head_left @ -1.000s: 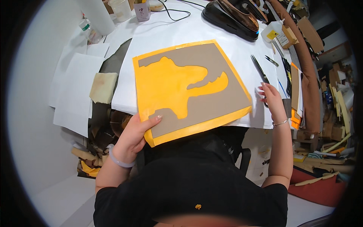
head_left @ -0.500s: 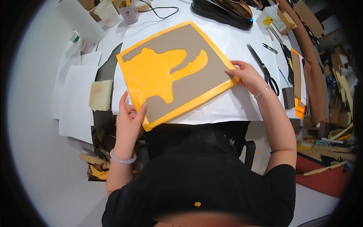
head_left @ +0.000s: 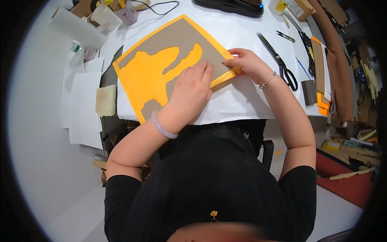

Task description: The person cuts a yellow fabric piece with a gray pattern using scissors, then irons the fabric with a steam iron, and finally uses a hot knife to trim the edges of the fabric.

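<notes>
A flat grey-brown board (head_left: pixel 157 39) with a yellow border lies tilted on the white-covered table. A wavy-edged yellow shape (head_left: pixel 141 76) shows within the grey. My left hand (head_left: pixel 190 90) rests palm down on the board's near part, its fingers stretched out side by side and pointing away from me. The near edge is partly hidden under it. At the right corner, my right hand (head_left: pixel 250 66) grips the board, thumb on top and the other fingers at the edge and underneath. A pale bangle is on my left wrist, a thin bracelet on my right.
Black-handled scissors (head_left: pixel 281 62) lie to the right, near a small dark tool (head_left: pixel 285 36) and a dark block (head_left: pixel 309 92). A cream foam block (head_left: pixel 106 101) sits at the left edge. Far left stand a white roll (head_left: pixel 78 30), a clear bottle (head_left: pixel 83 51) and a cup (head_left: pixel 127 15).
My left hand has let go of the board's near left corner and moved right onto its surface. The board has shifted left and now lies lower on the table; my right hand still grips its corner.
</notes>
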A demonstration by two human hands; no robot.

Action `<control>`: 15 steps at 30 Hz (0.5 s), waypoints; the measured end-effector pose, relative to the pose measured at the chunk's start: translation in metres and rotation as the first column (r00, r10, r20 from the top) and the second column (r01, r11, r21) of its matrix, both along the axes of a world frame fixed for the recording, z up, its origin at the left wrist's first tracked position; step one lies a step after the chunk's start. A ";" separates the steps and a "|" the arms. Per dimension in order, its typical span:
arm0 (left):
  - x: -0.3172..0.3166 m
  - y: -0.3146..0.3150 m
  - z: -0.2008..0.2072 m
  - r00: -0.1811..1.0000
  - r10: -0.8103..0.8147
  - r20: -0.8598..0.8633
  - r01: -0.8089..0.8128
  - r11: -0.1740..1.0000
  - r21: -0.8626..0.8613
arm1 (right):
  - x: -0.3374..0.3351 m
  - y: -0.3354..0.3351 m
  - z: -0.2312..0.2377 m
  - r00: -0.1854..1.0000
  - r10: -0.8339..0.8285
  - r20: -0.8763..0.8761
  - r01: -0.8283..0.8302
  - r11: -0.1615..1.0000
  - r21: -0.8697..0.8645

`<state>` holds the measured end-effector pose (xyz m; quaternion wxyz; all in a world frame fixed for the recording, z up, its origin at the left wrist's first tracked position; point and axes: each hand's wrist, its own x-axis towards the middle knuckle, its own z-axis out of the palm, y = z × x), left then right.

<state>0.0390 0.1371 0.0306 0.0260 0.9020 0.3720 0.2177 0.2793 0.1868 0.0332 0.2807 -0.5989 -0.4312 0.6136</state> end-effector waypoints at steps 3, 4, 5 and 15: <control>-0.001 -0.004 0.001 1.000 -0.002 0.020 0.006 0.978 -0.209 | 0.010 -0.006 0.001 0.999 0.010 -0.037 -0.011 0.999 -0.042; -0.004 -0.006 0.007 0.999 -0.014 0.029 0.020 0.969 -0.245 | 0.013 -0.006 0.001 0.999 0.021 -0.049 -0.024 0.998 -0.062; -0.007 -0.011 0.018 0.999 -0.021 0.039 0.031 0.959 -0.282 | 0.016 -0.007 -0.004 0.997 0.012 -0.073 -0.016 0.998 -0.064; -0.147 -0.041 -0.003 0.470 0.754 0.458 -0.488 0.655 -0.577 | 0.027 -0.021 0.032 0.990 0.106 -0.094 -0.077 0.958 0.275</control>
